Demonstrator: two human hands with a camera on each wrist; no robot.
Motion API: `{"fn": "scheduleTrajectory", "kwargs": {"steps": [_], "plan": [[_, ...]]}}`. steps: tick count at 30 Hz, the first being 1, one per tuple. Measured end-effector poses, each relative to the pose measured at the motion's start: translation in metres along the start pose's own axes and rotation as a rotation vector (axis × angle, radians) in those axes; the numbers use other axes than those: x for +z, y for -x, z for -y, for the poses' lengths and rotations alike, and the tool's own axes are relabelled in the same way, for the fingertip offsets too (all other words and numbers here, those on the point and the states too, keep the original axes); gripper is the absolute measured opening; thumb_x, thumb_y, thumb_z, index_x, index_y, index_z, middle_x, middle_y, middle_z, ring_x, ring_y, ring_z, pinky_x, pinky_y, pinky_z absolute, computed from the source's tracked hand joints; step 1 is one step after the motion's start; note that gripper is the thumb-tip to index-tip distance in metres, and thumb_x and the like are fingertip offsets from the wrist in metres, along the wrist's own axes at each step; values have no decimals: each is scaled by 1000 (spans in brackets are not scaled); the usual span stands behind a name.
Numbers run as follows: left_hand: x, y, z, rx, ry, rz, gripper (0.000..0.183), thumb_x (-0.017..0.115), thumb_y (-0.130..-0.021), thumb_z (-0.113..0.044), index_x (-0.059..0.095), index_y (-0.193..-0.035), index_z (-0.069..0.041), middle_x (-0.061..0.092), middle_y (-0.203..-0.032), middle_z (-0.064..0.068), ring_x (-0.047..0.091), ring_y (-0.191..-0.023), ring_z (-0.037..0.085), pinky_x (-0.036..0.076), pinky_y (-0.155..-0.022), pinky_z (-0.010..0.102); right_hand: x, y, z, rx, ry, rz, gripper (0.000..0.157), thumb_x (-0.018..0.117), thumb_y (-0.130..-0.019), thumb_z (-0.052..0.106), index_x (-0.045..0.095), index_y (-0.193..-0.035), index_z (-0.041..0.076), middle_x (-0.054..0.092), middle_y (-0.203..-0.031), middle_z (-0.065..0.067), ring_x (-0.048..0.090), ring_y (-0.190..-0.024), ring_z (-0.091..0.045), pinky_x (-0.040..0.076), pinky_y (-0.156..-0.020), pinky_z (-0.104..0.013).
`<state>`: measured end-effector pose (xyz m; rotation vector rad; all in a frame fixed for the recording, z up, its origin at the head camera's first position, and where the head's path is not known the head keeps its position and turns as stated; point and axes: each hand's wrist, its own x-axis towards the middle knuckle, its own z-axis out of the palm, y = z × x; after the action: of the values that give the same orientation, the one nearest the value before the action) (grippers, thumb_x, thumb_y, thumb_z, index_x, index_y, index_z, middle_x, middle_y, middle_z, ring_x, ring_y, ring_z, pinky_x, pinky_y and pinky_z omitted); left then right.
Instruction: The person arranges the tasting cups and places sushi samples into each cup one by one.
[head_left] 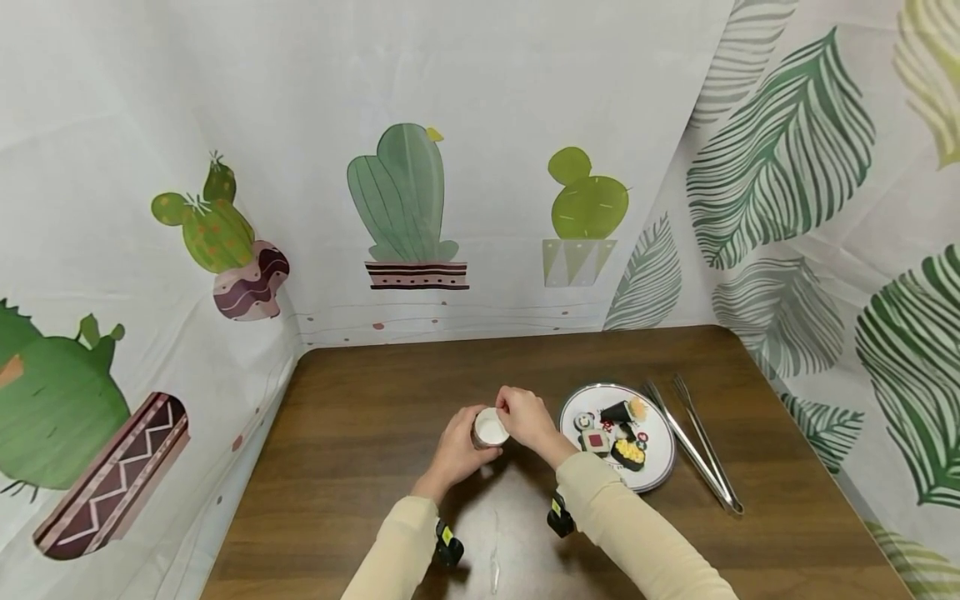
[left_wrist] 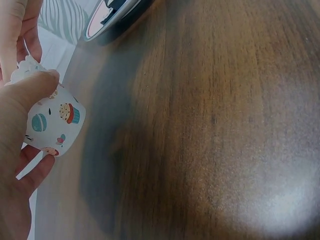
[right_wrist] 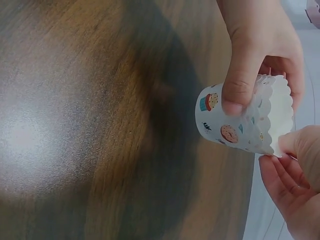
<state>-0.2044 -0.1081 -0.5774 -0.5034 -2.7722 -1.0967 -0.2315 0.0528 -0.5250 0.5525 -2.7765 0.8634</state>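
Note:
A white paper baking cup (right_wrist: 235,117) printed with cupcakes and donuts is held above the wooden table (head_left: 360,417). My left hand (head_left: 459,450) grips it around the side, thumb pressed on its printed wall. In the right wrist view its scalloped rim shows several layered edges, as of nested cups. My right hand (head_left: 527,421) pinches that rim between thumb and fingers. The cup's white inside (head_left: 491,427) faces up toward the head camera. In the left wrist view the cup (left_wrist: 57,120) is tilted, its base toward the table.
Right of the hands stands a round white plate (head_left: 656,475) with several sushi pieces (head_left: 595,442) on it. Metal tongs (head_left: 697,454) lie beside the plate, their hinged end toward the near right. A patterned cloth (head_left: 495,183) hangs behind the table.

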Motion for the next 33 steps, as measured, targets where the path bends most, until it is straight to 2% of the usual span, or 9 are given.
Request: {"fn": "scheduleTrajectory", "kwargs": {"steps": [5,17,33], "plan": [[0,1,2,-12,-1,-1,67,82,-64,-28,51,-122,-16,56,-113,1,52,-102,19,44,-85,40,-1,0,3,-15,-3,0,5,63,-78,5,63,-77,10,59,-73,1,55,-64,-14,46,-58,-29],[-2,4,5,-28,3,-10,69,83,-63,-29,51,-123,-13,56,-113,1,53,-103,19,44,-87,39,-5,-2,10,-38,-20,-40,8,66,-76,3,62,-76,10,57,-71,2,53,-63,-12,45,-57,-27],[-6,8,12,-78,17,-17,66,83,-63,-28,53,-120,-15,56,-114,2,54,-102,19,43,-85,40,-19,-9,2,-38,-20,-66,2,64,-80,7,64,-78,7,57,-71,0,52,-62,-13,44,-57,-27]]}}
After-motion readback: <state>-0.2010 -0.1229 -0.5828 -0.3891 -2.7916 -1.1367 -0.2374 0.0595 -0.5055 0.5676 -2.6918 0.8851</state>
